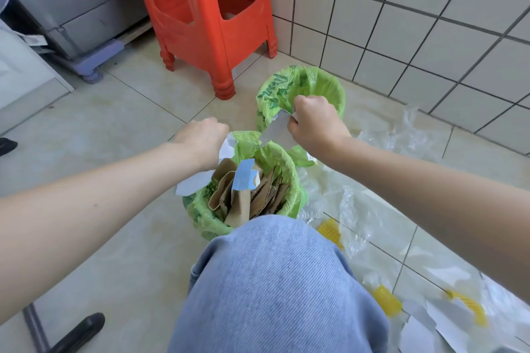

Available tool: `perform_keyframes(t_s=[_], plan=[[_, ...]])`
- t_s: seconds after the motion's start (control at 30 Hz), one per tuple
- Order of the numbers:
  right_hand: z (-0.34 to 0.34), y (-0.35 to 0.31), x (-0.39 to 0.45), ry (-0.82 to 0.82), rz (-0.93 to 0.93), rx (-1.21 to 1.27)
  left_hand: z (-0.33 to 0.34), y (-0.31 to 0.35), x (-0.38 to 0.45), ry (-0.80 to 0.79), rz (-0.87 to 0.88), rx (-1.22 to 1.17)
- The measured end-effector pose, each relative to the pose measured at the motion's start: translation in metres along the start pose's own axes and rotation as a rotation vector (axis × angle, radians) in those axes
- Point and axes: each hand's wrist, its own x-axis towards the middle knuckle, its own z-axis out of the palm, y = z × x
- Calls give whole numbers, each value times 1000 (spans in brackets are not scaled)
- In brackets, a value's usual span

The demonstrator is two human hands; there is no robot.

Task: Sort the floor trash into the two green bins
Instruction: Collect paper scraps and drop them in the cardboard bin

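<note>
near bin under my hands stuffed with cardboard | left hand and right hand each pinching white paper | plastic wrap right of them still on floor, so maybe halfway

1. Red plastic stool stands on the tiled floor, near the white tiled wall.
2. Grey appliance at upper left.
3. Denim-clad knee in the foreground.
4. Dark shoe at lower left.
</note>
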Motion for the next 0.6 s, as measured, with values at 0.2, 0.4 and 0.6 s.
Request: perform_keyframes(t_s=[0.2,0.4,0.6], plan=[[21,-12,-8,-132,-42,-34,17,12,15,33,-45,-245],[52,-25,-12,-282,110,113,35,22,22,43,-213,-568],[75,-25,-14,-406,308,278,63,13,18,77,-296,-728]])
